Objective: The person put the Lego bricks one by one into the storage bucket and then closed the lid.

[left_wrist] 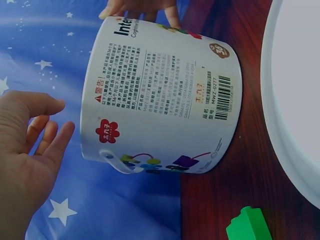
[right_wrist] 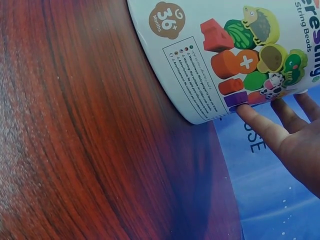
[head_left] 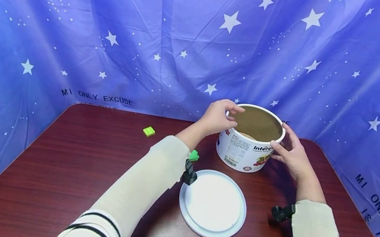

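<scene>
A white round bucket (head_left: 243, 152) with printed toy pictures stands upright at the back right of the table. My left hand (head_left: 217, 117) hovers at its left rim, thumb and fingers apart with nothing between them; the left wrist view shows a gap between this hand (left_wrist: 35, 145) and the bucket (left_wrist: 160, 95). On the bucket's right side, my right hand (head_left: 294, 154) touches the wall with spread fingers. The right wrist view shows nearly straight fingers (right_wrist: 265, 125) against the print. A brownish interior is visible; part of the bottom is hidden.
In front of the bucket lies a white round lid (head_left: 213, 201). A green block (head_left: 194, 155) is partly hidden behind the left sleeve. Farther left sits a yellow-green block (head_left: 148, 131). A blue starry curtain (head_left: 173, 39) hangs behind the dark red table (head_left: 92, 152).
</scene>
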`<state>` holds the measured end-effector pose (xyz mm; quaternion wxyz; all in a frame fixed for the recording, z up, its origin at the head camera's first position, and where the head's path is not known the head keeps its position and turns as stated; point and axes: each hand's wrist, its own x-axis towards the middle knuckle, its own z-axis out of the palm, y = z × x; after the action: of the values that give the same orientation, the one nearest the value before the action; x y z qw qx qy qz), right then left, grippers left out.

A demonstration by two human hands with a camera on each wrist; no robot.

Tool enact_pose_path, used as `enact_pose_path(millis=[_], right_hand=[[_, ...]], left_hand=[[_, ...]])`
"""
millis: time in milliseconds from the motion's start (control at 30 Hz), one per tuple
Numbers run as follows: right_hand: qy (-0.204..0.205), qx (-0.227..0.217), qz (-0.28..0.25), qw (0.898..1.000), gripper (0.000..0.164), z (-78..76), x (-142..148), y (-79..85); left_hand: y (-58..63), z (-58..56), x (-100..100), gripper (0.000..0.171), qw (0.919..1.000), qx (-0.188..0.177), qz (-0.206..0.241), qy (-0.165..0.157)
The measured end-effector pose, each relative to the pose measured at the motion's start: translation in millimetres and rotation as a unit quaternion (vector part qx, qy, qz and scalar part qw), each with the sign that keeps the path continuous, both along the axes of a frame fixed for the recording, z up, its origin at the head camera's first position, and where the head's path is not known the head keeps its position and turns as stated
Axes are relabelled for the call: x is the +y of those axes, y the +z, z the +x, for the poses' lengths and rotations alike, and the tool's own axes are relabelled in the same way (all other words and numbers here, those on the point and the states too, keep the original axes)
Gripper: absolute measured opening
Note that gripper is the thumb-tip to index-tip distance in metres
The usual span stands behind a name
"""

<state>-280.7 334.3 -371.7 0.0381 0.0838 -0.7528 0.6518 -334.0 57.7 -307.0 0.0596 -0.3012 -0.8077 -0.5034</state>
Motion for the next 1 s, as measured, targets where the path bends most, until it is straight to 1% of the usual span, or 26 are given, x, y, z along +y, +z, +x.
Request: enact_pose_path(millis=[67, 200, 333, 467, 567, 667, 800, 1000], right_hand=[[0.002, 0.0, -0.001, 1.0, 0.079, 0.1, 0, 0.2], [0.003, 0.001, -0.003, 1.0, 0.079, 0.1, 0, 0.3], [0.002, 0.001, -0.003, 1.0, 0.079, 0.0, 0, 0.0], [0.004, 0.0, -0.004, 1.0, 0.079, -0.3, 0, -0.9], [0.003, -0.001, -0.003, 1.0, 0.079, -0.6, 0, -1.7], [0.0, -0.001, 0.0, 1.0, 0.079, -0.7, 1, -2.2], [-0.001, -0.002, 0.005, 1.0, 0.08, -1.0, 2, -2.0], [-0.002, -0.002, 0.003, 1.0, 0.079, -1.1, 1, -1.1]], left_hand=[[0.7, 0.1, -1, 0.042, 0.9999, -0.008, 0.01, -0.003], [1.5, -0.8, -5, 0.042, 0.9989, -0.036, 0.028, -0.009], [0.2, -1.1, -13, 0.042, 0.998, -0.049, 0.037, -0.015], [-0.4, 2.0, -22, 0.043, 0.9967, -0.06, 0.051, -0.02], [-0.2, 5.5, -26, 0.043, 0.9949, -0.07, 0.067, -0.029], [-0.7, 9.3, -29, 0.044, 0.9934, -0.079, 0.072, -0.041], [-3.0, 14.1, -34, 0.047, 0.9932, -0.079, 0.068, -0.05], [-6.8, 19.9, -42, 0.047, 0.9946, -0.058, 0.069, -0.052]])
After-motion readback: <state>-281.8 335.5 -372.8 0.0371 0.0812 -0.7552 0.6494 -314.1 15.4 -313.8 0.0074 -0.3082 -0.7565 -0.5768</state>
